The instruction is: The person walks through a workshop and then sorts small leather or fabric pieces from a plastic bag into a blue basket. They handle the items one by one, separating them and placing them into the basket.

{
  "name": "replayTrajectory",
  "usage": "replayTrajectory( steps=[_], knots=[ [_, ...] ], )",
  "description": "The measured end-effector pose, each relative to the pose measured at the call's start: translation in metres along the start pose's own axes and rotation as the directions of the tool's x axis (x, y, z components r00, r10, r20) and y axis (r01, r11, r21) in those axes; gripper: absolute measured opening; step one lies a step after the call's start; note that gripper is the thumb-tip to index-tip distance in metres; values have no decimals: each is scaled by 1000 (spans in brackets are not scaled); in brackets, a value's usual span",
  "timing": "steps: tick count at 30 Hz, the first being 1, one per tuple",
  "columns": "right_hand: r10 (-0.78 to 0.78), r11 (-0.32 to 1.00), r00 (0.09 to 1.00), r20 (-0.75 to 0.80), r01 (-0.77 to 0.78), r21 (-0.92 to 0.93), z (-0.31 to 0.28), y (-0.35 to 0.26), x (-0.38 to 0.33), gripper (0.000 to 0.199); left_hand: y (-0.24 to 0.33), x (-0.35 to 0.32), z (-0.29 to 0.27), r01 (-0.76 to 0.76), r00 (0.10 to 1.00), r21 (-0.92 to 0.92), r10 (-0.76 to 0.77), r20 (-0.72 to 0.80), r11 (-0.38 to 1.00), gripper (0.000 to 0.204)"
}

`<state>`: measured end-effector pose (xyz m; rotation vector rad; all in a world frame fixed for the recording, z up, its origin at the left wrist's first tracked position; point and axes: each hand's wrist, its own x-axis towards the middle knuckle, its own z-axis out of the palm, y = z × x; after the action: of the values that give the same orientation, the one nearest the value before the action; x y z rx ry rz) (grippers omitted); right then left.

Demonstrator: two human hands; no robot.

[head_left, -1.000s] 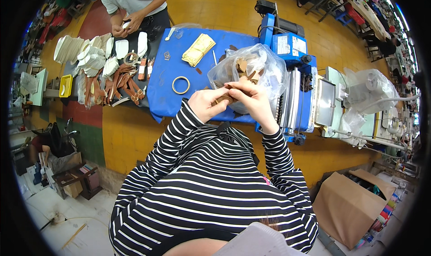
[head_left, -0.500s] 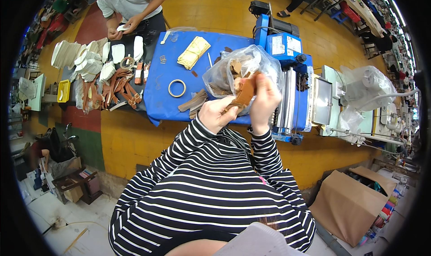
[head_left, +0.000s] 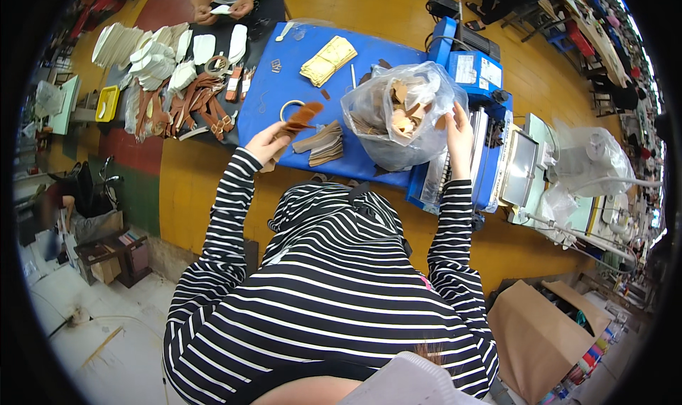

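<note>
Over the near left part of the blue-covered table, my left hand (head_left: 267, 144) is closed on several brown leather pieces (head_left: 302, 116), fanned out above the table. At the right side of a clear plastic bag (head_left: 364, 114), my right hand (head_left: 459, 136) has its fingers bent around a small brown leather piece (head_left: 441, 122), mostly hidden by the hand. Tan and brown leather scraps (head_left: 406, 118) lie inside the open bag. Beside my left hand rests a stack of grey-brown strips (head_left: 322, 146), and a tape roll (head_left: 292, 111) is partly covered by the leather.
A blue machine with metal rollers (head_left: 465, 138) stands right of the bag. Yellowish bundled pieces (head_left: 328, 60) lie at the table's far side. Farther left are brown straps (head_left: 202, 103), white pieces (head_left: 153, 60) and a yellow tray (head_left: 107, 104). Another person's hands (head_left: 226, 8) hold a white piece.
My hands have moved apart. The left carried brown leather pieces leftward, away from the bag; the right shifted to the bag's right side. The view has shifted slightly.
</note>
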<state>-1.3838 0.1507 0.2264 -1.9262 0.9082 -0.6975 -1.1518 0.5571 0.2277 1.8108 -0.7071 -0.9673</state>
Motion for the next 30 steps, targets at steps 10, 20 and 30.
replayTrajectory(
  steps=[10,20,30],
  knots=[
    [48,990,997,-58,-40,132,-12,-64,-26,19,-102,87,77,158,985,382,-172,3,910,40],
    [-31,999,885,464,40,-10,6,-103,-124,14,-83,72,150,155,948,739,-309,74,655,36],
    [60,994,622,781,35,-104,69,-91,-151,23,-144,80,131,81,992,786,30,-126,613,44]
  ],
)
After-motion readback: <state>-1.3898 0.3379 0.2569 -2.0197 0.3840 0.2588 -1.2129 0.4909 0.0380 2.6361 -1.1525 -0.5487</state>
